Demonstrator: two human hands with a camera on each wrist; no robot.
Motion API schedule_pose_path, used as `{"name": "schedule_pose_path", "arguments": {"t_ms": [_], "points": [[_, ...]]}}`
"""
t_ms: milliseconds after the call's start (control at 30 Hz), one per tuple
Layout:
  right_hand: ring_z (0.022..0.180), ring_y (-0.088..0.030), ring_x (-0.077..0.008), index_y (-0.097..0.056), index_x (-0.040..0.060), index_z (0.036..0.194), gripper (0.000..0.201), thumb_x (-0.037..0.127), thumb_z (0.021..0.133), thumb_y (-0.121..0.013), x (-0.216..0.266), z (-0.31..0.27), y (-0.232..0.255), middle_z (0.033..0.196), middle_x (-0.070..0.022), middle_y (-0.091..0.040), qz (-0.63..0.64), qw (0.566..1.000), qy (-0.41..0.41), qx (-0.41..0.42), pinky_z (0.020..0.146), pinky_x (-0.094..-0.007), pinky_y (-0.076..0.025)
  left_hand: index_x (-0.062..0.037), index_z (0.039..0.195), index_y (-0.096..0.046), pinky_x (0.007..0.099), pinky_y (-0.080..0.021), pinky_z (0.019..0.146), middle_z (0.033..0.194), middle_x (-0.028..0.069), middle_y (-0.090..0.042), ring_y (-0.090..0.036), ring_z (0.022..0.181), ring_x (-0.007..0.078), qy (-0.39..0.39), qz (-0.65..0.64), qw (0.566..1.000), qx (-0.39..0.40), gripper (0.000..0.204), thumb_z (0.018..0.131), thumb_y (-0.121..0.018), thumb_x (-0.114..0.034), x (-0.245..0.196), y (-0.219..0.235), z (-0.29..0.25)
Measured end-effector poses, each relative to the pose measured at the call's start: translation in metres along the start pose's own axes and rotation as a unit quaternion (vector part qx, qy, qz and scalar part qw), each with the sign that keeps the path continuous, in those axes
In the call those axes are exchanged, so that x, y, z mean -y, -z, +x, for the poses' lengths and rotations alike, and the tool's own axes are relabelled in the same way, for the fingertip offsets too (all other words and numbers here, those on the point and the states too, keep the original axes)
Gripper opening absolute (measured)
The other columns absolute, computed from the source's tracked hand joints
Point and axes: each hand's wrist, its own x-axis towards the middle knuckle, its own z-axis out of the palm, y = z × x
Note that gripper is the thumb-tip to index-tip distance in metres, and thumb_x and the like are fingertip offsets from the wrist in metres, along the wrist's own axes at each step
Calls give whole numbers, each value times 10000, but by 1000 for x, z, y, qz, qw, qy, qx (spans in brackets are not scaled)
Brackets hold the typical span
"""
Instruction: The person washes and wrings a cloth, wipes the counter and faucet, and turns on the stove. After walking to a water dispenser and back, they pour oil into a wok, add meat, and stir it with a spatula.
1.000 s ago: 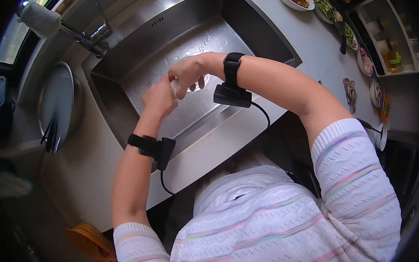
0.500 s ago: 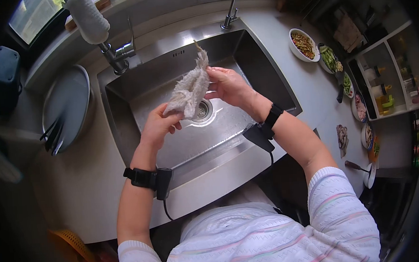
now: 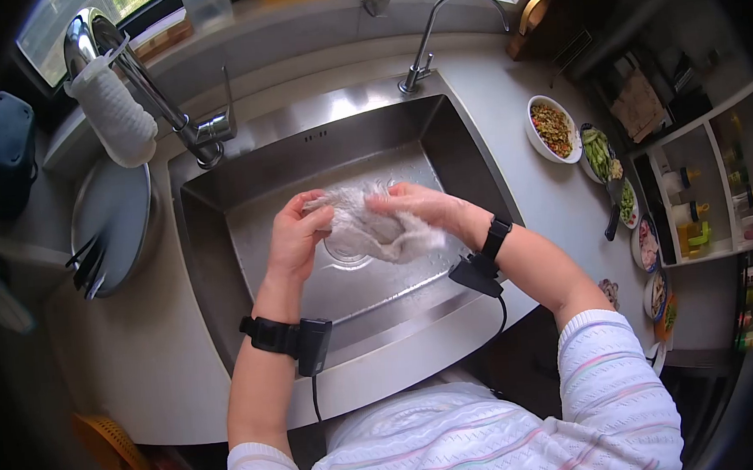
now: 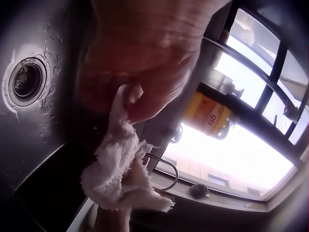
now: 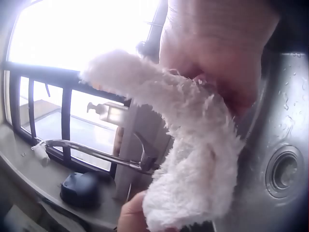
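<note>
A fluffy, damp-looking white dishcloth (image 3: 385, 234) hangs spread between both hands above the steel sink (image 3: 312, 312). My left hand (image 3: 293, 240) pinches its left end between thumb and fingers. On the other side my right hand (image 3: 431, 206) grips the upper part, and the loose right edge is blurred. The right wrist view shows the long shaggy pile of the dishcloth (image 5: 198, 140) curving below the right hand (image 5: 217, 63). In the left wrist view a narrow twisted end of the dishcloth (image 4: 120, 130) comes out at the left thumb. The drain (image 4: 28, 82) lies below.
A large tap (image 3: 207, 142) with a white cover stands at the back left, a thin curved tap (image 3: 418, 73) at the back right. Bowls of chopped food, including a white bowl (image 3: 551, 129), line the right counter. A grey pan (image 3: 121, 216) with black-handled utensils is at left.
The hands first worked close together low in the sink, then held the dishcloth up lengthwise. Now it is lower and spread sideways between them. The head view has tilted up toward the window.
</note>
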Motion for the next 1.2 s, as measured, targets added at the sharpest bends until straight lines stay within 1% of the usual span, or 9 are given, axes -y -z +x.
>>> {"name": "schedule_pose_path", "arguments": {"t_ms": [167,267,300,367,433,767,867,1100,1200], "points": [[840,-626,-174,-624,62,954,296,339,853,-625,44,8,68,916,-50,-635,204,950,177,-157,768,-316,-521,-48,1087,-559,244,-457,685,936,36,-619,-590,814,113,5,91,994,-61,293,809,-627,-109,-7,1,4],[806,-628,-171,-615,66,962,254,305,877,-593,74,45,95,925,-32,-641,118,941,239,-207,737,-332,-520,-47,1086,-566,245,-456,694,928,39,-626,-586,825,111,37,124,991,-13,281,820,-615,-123,-8,6,-11],[826,-629,-198,-596,43,1000,284,303,887,-576,65,81,115,949,-57,-639,-81,930,257,-249,749,-338,-511,-46,1079,-574,243,-453,694,922,40,-630,-584,829,107,53,147,987,23,270,824,-612,-125,-6,6,-18],[948,-583,-314,-540,9,1098,336,273,889,-538,64,114,109,1090,-137,-589,-494,789,181,-318,814,-398,-459,-44,1065,-584,240,-452,695,915,39,-632,-581,827,104,49,148,987,38,254,825,-612,-123,-2,8,-31],[1062,-484,-373,-528,24,1112,343,230,837,-547,21,167,94,1188,-174,-509,-598,580,289,-471,894,-445,-392,-42,1050,-594,238,-450,695,908,39,-634,-578,825,100,44,149,986,53,238,827,-612,-121,-3,18,-42],[1174,-411,-299,-480,45,1200,451,228,795,-552,21,250,-123,1197,-145,-505,-596,626,393,-315,998,-487,-257,-24,1019,-601,236,-464,691,890,44,-631,-591,792,117,65,102,993,5,197,835,-602,-93,-24,67,-92],[1172,-441,-242,-453,108,1249,465,194,799,-532,29,219,-103,1216,-88,-513,-614,645,384,-244,1016,-558,-214,-24,1016,-602,238,-475,696,885,44,-629,-596,795,118,85,115,990,8,192,834,-603,-85,-27,63,-89],[1221,-432,-222,-400,134,1312,491,191,837,-511,14,129,91,1316,-90,-464,-690,571,194,-399,1016,-517,-256,-18,1005,-604,236,-485,698,879,35,-625,-594,802,110,41,116,991,52,175,833,-593,-50,-37,58,-87],[1167,-454,-287,-448,67,1240,466,179,799,-545,13,147,85,1260,-127,-488,-678,560,179,-440,985,-475,-314,-6,1006,-603,242,-493,721,884,31,-615,-589,822,106,33,95,995,28,173,838,-588,-47,-39,70,-102]]}}
